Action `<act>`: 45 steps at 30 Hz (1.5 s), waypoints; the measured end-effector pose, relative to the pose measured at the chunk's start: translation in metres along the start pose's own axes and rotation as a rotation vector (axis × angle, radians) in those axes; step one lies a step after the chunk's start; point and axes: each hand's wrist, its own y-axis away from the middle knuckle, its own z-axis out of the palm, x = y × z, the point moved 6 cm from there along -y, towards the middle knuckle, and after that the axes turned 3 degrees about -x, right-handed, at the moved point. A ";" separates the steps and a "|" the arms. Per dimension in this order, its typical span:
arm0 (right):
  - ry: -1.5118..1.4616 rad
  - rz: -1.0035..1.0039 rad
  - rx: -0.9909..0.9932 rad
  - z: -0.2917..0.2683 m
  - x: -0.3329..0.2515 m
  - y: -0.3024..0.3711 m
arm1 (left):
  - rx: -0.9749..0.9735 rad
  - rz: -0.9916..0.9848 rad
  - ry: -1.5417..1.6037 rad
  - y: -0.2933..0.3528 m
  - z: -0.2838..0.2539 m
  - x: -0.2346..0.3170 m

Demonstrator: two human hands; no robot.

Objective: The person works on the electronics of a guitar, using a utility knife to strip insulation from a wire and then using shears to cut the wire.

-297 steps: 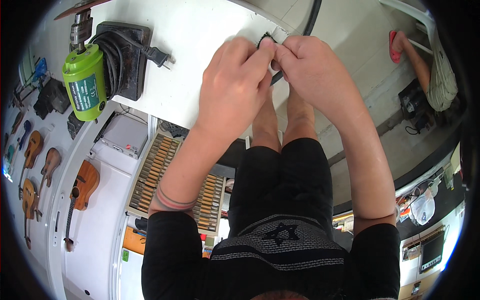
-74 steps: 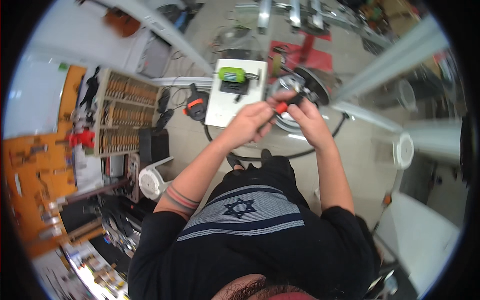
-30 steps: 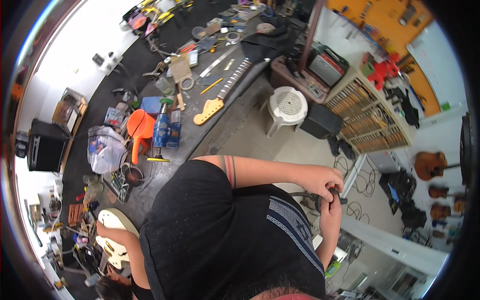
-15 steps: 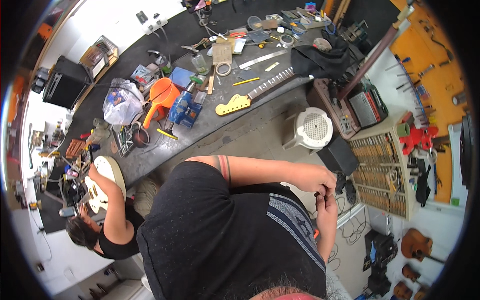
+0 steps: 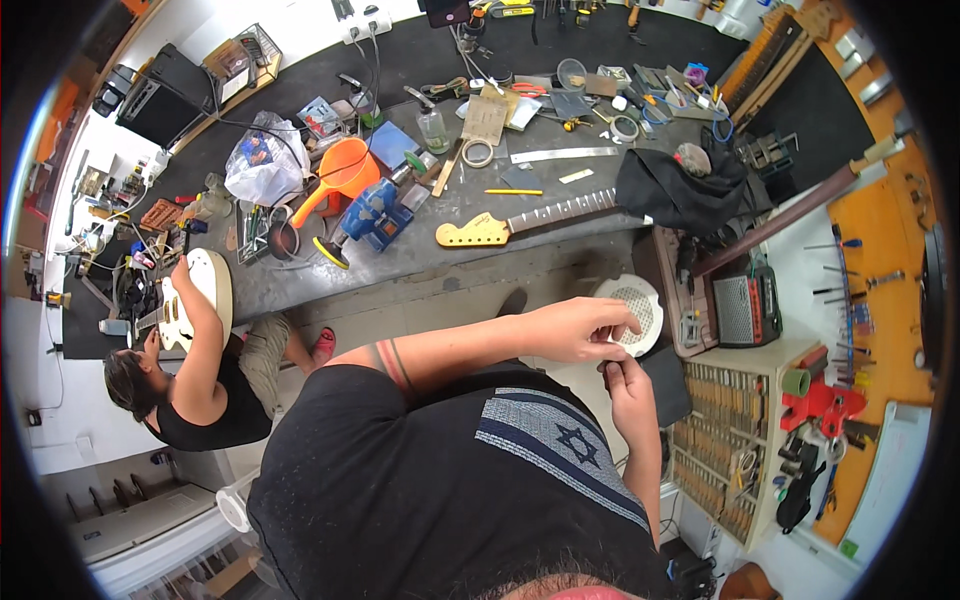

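Observation:
My left hand (image 5: 585, 330) reaches across in front of my chest, thumb and index finger pinched, the other fingers curled loosely. Just below it is my right hand (image 5: 632, 395), its fingers closed round a small dark piece (image 5: 606, 367), too small to name. The two hands' fingertips almost meet. Whatever the left pinch holds is hidden. Beyond the hands, on the bench, lies a guitar neck (image 5: 560, 211) with a pale headstock, its far end against a black cloth (image 5: 680, 190).
A white stool (image 5: 650, 315) stands behind my hands. The dark workbench (image 5: 330, 270) carries a blue vise (image 5: 375, 215), an orange pitcher (image 5: 348, 168), a pencil (image 5: 513, 192) and a tape roll (image 5: 478, 153). At the left a co-worker (image 5: 205, 385) handles a cream guitar body (image 5: 208, 290).
The view has swung, bringing more of the bench's back into sight. My hands have moved left and up in the picture, and the left hand's outer fingers have loosened.

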 end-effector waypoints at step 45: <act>-1.024 0.160 1.023 -0.030 0.041 0.059 | -0.404 -0.851 -1.656 -0.313 -0.463 -0.269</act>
